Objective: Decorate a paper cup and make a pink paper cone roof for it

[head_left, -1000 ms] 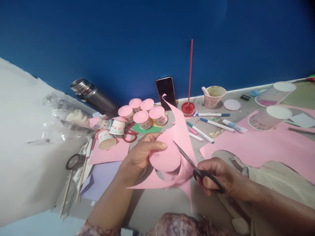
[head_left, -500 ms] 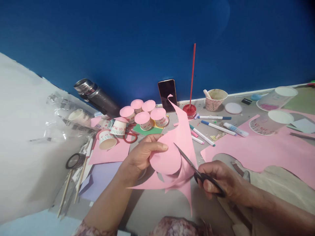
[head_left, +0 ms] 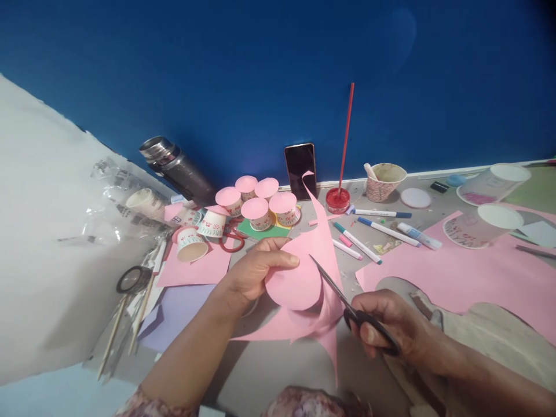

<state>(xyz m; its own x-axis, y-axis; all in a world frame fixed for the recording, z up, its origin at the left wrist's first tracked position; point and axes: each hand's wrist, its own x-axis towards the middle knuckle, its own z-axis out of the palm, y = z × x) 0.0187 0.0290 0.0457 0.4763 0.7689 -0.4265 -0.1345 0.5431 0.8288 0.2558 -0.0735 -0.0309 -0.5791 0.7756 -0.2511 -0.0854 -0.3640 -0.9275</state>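
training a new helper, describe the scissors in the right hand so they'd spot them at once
Below the blue wall lies a grey table. Over its near part, the right hand holds the scissors, tips pointing up and left over the pink paper. Black handles and slim metal blades set them apart from that paper.

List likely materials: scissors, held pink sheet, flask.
Scissors: metal blades, likely steel, grey sheen; smooth black handles, probably plastic. Held pink sheet: matte paper or thin card; cut strips curl. Flask: metal neck, bright reflections; dark satin body, perhaps coated metal.
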